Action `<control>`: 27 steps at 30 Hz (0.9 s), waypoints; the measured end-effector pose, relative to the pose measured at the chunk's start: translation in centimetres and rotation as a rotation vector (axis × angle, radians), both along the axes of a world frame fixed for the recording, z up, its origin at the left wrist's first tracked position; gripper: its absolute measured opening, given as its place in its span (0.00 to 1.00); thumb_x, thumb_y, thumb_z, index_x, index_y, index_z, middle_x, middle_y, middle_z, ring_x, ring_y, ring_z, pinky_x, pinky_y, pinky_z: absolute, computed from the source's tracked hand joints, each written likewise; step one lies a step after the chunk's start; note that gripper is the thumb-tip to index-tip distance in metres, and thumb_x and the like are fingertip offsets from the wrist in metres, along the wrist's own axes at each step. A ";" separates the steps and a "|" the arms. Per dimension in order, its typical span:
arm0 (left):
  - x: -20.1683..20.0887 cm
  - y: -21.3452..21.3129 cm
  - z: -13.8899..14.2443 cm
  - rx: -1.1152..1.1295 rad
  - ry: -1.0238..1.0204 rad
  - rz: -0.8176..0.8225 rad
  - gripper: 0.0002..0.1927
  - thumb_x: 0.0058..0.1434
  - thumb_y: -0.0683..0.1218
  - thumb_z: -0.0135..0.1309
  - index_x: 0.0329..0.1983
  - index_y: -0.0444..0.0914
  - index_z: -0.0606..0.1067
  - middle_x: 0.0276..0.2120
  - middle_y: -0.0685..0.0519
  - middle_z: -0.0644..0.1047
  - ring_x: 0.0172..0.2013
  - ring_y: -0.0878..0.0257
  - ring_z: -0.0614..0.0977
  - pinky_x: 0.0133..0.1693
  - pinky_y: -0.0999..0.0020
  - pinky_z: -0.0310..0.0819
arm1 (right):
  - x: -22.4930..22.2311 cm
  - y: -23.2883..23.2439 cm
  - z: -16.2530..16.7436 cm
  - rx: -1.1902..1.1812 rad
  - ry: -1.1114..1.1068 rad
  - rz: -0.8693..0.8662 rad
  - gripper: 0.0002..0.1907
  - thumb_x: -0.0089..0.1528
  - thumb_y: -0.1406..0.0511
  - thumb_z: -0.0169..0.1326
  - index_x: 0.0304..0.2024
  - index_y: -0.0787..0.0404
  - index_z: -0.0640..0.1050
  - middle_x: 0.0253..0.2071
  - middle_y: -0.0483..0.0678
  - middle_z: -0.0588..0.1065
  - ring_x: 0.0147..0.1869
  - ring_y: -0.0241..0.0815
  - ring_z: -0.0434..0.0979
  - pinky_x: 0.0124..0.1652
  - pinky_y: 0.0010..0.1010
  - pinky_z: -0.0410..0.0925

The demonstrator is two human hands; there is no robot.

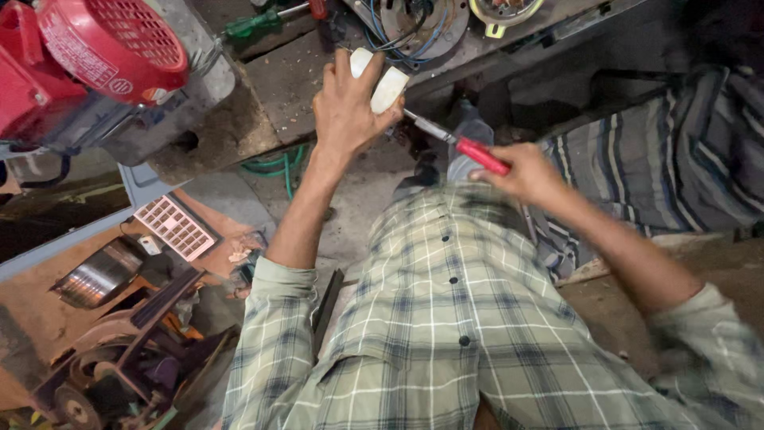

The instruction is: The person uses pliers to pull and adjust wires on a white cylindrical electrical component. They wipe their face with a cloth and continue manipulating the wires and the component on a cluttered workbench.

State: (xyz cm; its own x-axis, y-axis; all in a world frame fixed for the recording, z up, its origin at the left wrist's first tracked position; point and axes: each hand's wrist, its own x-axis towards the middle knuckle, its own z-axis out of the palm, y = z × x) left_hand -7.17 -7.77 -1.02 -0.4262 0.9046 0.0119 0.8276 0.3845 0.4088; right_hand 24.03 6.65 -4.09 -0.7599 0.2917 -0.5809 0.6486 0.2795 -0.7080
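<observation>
My left hand [346, 107] is raised in front of the workbench edge and grips a white roll of tape [382, 82]. My right hand [525, 171] holds a red-handled tool [469, 150] whose metal blade points up-left and meets the roll's lower side. Both arms wear checked green sleeves.
A red-capped motor [103, 56] sits on the bench [278, 87] at upper left. A green-handled screwdriver [255, 22], a wired stator [418, 24] and another round part [505, 9] lie along the bench. Another person in striped cloth [660, 151] is at right. Machine parts [119, 350] clutter the floor lower left.
</observation>
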 end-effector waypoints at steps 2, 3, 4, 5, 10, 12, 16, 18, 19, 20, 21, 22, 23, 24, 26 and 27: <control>0.0 0.1 0.0 0.019 0.032 0.007 0.33 0.57 0.65 0.62 0.61 0.44 0.73 0.52 0.39 0.67 0.48 0.40 0.75 0.37 0.47 0.79 | 0.1 -1.0 1.0 0.552 0.290 0.180 0.24 0.57 0.48 0.67 0.25 0.60 0.77 0.21 0.50 0.74 0.25 0.46 0.71 0.37 0.39 0.68; 0.1 0.2 0.0 0.023 0.035 0.005 0.33 0.58 0.65 0.62 0.61 0.45 0.74 0.52 0.39 0.67 0.49 0.40 0.75 0.37 0.47 0.79 | 0.2 -1.5 1.4 0.558 0.304 0.165 0.24 0.57 0.49 0.68 0.25 0.61 0.77 0.22 0.50 0.74 0.26 0.47 0.72 0.36 0.39 0.68; 0.1 0.2 0.1 0.022 0.024 0.002 0.33 0.58 0.65 0.62 0.61 0.45 0.74 0.52 0.39 0.67 0.49 0.40 0.75 0.37 0.47 0.79 | 0.2 -1.8 1.4 0.570 0.323 0.149 0.23 0.58 0.50 0.68 0.25 0.61 0.77 0.23 0.51 0.74 0.27 0.48 0.72 0.36 0.39 0.67; 0.1 0.2 0.1 0.027 0.018 0.001 0.34 0.58 0.66 0.62 0.61 0.45 0.74 0.51 0.40 0.67 0.49 0.39 0.75 0.36 0.46 0.78 | 0.3 -2.1 1.4 0.588 0.348 0.136 0.23 0.58 0.50 0.69 0.25 0.61 0.77 0.24 0.51 0.75 0.28 0.49 0.72 0.36 0.39 0.67; 0.0 0.0 0.0 0.041 0.037 -0.009 0.34 0.57 0.66 0.62 0.62 0.45 0.73 0.51 0.41 0.67 0.49 0.40 0.75 0.37 0.47 0.79 | 0.7 -2.5 -0.7 -0.059 0.028 -0.144 0.19 0.61 0.53 0.65 0.39 0.63 0.83 0.23 0.48 0.73 0.25 0.37 0.69 0.28 0.35 0.63; 0.0 0.0 0.0 0.039 0.031 -0.023 0.34 0.58 0.65 0.62 0.62 0.45 0.73 0.51 0.41 0.67 0.49 0.41 0.75 0.38 0.48 0.79 | 0.9 -2.3 -1.4 -0.322 -0.084 -0.230 0.19 0.61 0.53 0.64 0.37 0.63 0.83 0.22 0.45 0.73 0.25 0.35 0.69 0.28 0.34 0.64; -0.2 0.0 0.1 0.048 0.046 -0.026 0.34 0.56 0.65 0.62 0.62 0.45 0.73 0.51 0.41 0.67 0.49 0.40 0.75 0.37 0.48 0.79 | 0.9 -2.1 -1.3 -0.397 -0.042 -0.277 0.18 0.59 0.54 0.62 0.43 0.59 0.81 0.26 0.43 0.77 0.27 0.33 0.75 0.29 0.31 0.69; -0.2 0.1 0.2 0.048 0.033 -0.024 0.35 0.54 0.65 0.63 0.61 0.45 0.74 0.50 0.41 0.67 0.49 0.39 0.75 0.35 0.47 0.78 | 1.0 -2.1 -0.4 -0.035 0.094 -0.142 0.19 0.59 0.55 0.63 0.46 0.59 0.80 0.32 0.47 0.76 0.31 0.37 0.76 0.33 0.32 0.71; -0.2 0.1 0.2 0.037 0.030 -0.020 0.34 0.55 0.65 0.62 0.61 0.45 0.74 0.51 0.41 0.67 0.49 0.40 0.75 0.37 0.47 0.78 | 1.2 -2.1 0.1 0.257 0.236 -0.020 0.19 0.59 0.55 0.64 0.45 0.62 0.80 0.36 0.50 0.75 0.35 0.42 0.76 0.35 0.34 0.71; -0.1 0.2 0.2 0.024 0.025 -0.014 0.34 0.56 0.64 0.62 0.61 0.45 0.74 0.52 0.40 0.67 0.49 0.40 0.75 0.38 0.47 0.78 | 1.4 -2.1 0.6 0.546 0.374 0.107 0.20 0.60 0.56 0.65 0.45 0.64 0.80 0.40 0.53 0.74 0.39 0.47 0.75 0.37 0.37 0.71; -0.1 0.2 0.2 0.010 0.020 -0.007 0.34 0.56 0.64 0.62 0.62 0.45 0.74 0.52 0.40 0.67 0.48 0.40 0.75 0.39 0.47 0.79 | 1.6 -2.1 1.2 0.515 0.322 0.087 0.19 0.59 0.57 0.66 0.44 0.64 0.79 0.41 0.55 0.73 0.39 0.47 0.75 0.36 0.37 0.71; -0.1 0.2 0.1 0.025 0.028 -0.008 0.34 0.56 0.64 0.62 0.62 0.45 0.74 0.53 0.40 0.67 0.48 0.40 0.75 0.39 0.47 0.79 | 1.9 -1.8 1.7 0.487 0.274 0.069 0.19 0.59 0.58 0.68 0.43 0.65 0.79 0.43 0.56 0.72 0.39 0.48 0.75 0.36 0.38 0.71; -0.1 0.2 0.0 0.037 0.037 -0.011 0.34 0.56 0.64 0.62 0.62 0.44 0.74 0.53 0.39 0.67 0.48 0.39 0.75 0.39 0.47 0.79 | 2.0 -1.7 2.2 0.457 0.226 0.050 0.19 0.58 0.58 0.69 0.41 0.65 0.79 0.44 0.58 0.71 0.39 0.48 0.75 0.35 0.38 0.71; -0.1 0.2 -0.1 0.048 0.042 -0.016 0.34 0.57 0.65 0.62 0.62 0.44 0.74 0.54 0.38 0.67 0.48 0.39 0.75 0.38 0.47 0.79 | 2.2 -1.6 2.6 0.524 0.305 0.039 0.19 0.57 0.60 0.69 0.41 0.65 0.77 0.45 0.58 0.70 0.41 0.50 0.75 0.37 0.38 0.72; -0.2 0.2 -0.3 0.053 0.046 -0.019 0.34 0.56 0.65 0.62 0.61 0.44 0.74 0.53 0.39 0.67 0.48 0.39 0.75 0.38 0.47 0.79 | 2.1 -1.6 2.9 0.662 0.468 0.017 0.20 0.55 0.62 0.70 0.40 0.63 0.74 0.46 0.59 0.70 0.46 0.54 0.75 0.42 0.39 0.73; -0.3 0.1 -0.3 0.051 0.046 -0.022 0.34 0.56 0.65 0.62 0.61 0.44 0.74 0.52 0.39 0.67 0.48 0.39 0.75 0.38 0.48 0.79 | 1.8 -1.6 2.9 0.651 0.554 -0.030 0.21 0.56 0.63 0.70 0.45 0.62 0.73 0.47 0.59 0.70 0.47 0.55 0.76 0.43 0.38 0.73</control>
State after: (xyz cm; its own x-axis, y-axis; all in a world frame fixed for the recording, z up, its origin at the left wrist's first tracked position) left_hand -7.45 -7.64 -1.37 -0.4041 0.9114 0.0773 0.8541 0.3458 0.3886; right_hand 25.81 5.04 -1.16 -0.8715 0.4628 0.1624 0.2699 0.7289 -0.6292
